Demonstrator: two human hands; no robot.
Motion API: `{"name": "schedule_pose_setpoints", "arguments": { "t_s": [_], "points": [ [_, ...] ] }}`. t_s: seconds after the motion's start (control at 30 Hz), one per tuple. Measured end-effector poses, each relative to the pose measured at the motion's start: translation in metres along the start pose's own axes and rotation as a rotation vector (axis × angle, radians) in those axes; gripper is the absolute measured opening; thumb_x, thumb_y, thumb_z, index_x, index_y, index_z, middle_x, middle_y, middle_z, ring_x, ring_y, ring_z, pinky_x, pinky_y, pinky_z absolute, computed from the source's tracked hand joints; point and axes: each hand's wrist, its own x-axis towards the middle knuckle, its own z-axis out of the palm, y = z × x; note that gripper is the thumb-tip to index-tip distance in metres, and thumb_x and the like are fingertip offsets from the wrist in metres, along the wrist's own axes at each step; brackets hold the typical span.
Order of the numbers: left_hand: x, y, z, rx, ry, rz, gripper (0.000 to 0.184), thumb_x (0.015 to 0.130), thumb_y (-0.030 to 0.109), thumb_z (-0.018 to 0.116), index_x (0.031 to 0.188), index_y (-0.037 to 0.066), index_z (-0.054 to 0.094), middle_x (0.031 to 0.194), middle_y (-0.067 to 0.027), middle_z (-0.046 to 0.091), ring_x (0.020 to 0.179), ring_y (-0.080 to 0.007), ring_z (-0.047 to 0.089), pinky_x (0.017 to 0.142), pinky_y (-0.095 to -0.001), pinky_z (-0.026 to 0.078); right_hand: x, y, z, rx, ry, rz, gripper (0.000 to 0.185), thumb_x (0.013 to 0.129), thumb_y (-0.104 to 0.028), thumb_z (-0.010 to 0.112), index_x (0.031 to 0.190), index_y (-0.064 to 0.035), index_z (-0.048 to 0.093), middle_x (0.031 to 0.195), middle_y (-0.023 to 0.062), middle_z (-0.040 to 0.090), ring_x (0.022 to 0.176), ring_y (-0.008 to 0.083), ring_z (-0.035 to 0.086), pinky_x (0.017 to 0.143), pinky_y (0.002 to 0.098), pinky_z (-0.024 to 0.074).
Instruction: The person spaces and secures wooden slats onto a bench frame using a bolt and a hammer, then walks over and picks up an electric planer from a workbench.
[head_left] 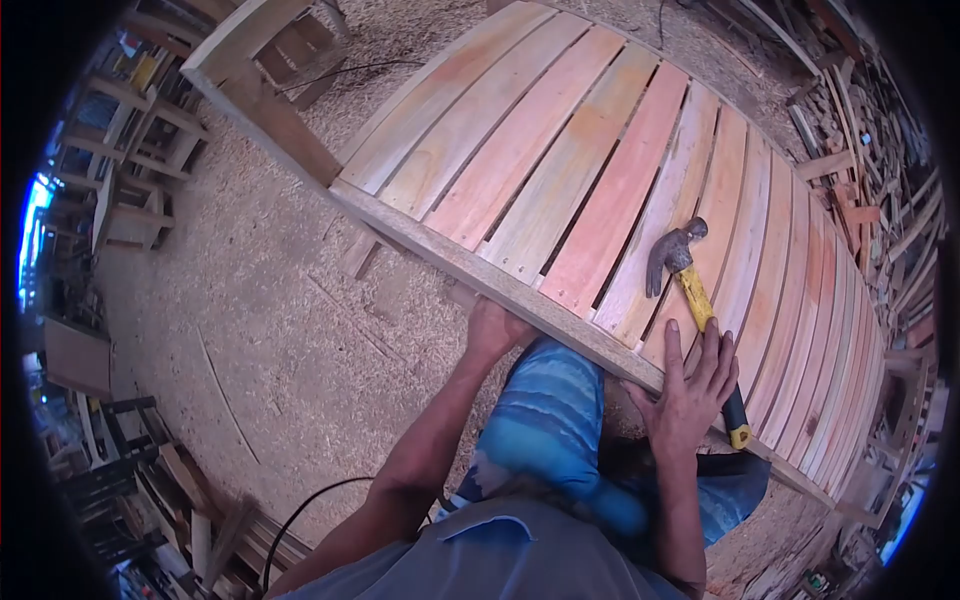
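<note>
Head view: the hammer lies on the slatted panel, its head farther in from the near edge than the right hand, its butt by that edge; the right hand is open, fingers spread partly over the handle, hiding its middle; whether they press on it is unclear. The left hand meets the near rail from below, fingers hidden, so I cannot tell whether they grip; the panel's right end looks compressed and hard to make out.
</note>
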Motion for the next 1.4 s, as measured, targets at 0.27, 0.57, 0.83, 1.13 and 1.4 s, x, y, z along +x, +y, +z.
{"name": "schedule_pose_setpoints", "arguments": {
  "t_s": [0.27, 0.57, 0.83, 1.13, 1.4],
  "points": [
    [-0.003, 0.0, 0.018, -0.05, 0.19, 0.005, 0.035, 0.088, 0.018, 0.075, 0.118, 0.0, 0.079, 0.116, -0.0309, 0.076, 0.112, -0.054, 0.07, 0.101, -0.0589, 0.057, -0.014, 0.008, -0.007, 0.038, -0.019, 0.012, 0.117, 0.071, -0.04, 0.103, 0.173, -0.0317, 0.046, 0.181, 0.0241, 0.03, 0.167, 0.0493, 0.028, 0.133, 0.0695, 0.0255],
    [0.0, -0.009, 0.022, -0.014, 0.226, 0.095, 0.037, 0.093, 0.027, 0.076, 0.119, 0.001, 0.078, 0.114, -0.0307, 0.078, 0.111, -0.0542, 0.073, 0.097, -0.062, 0.058, -0.054, 0.045, 0.024, -0.042, 0.173, -0.096, 0.068, 0.093, -0.036, 0.085, 0.158, -0.0317, 0.064, 0.175, 0.0222, 0.042, 0.162, 0.0519, 0.038, 0.129, 0.0701, 0.0321],
    [-0.001, -0.011, 0.017, 0.032, 0.159, 0.083, 0.041, 0.088, 0.026, 0.08, 0.121, 0.002, 0.078, 0.116, -0.0304, 0.077, 0.115, -0.0522, 0.072, 0.098, -0.0603, 0.058, -0.05, 0.037, 0.021, -0.034, 0.173, -0.026, 0.061, 0.094, -0.038, 0.083, 0.154, -0.035, 0.07, 0.176, 0.0186, 0.043, 0.163, 0.0498, 0.039, 0.129, 0.0674, 0.0327],
    [0.002, -0.014, -0.015, 0.056, 0.277, -0.127, 0.046, 0.086, 0.028, 0.088, 0.119, -0.003, 0.077, 0.108, -0.0294, 0.078, 0.106, -0.052, 0.074, 0.097, -0.0586, 0.058, -0.052, 0.035, 0.016, 0.016, 0.193, -0.033, 0.091, 0.079, -0.035, 0.095, 0.163, -0.0352, 0.062, 0.181, 0.0165, 0.036, 0.167, 0.0459, 0.031, 0.133, 0.0645, 0.0266],
    [0.034, -0.042, -0.046, 0.026, 0.274, -0.255, 0.043, 0.095, 0.031, 0.079, 0.124, -0.001, 0.075, 0.116, -0.0313, 0.079, 0.114, -0.0518, 0.074, 0.099, -0.0567, 0.059, -0.05, 0.031, 0.01, 0.027, 0.18, -0.016, 0.095, 0.075, -0.031, 0.098, 0.162, -0.038, 0.062, 0.181, 0.0144, 0.035, 0.168, 0.0443, 0.03, 0.134, 0.0647, 0.0273]
  ]
}}
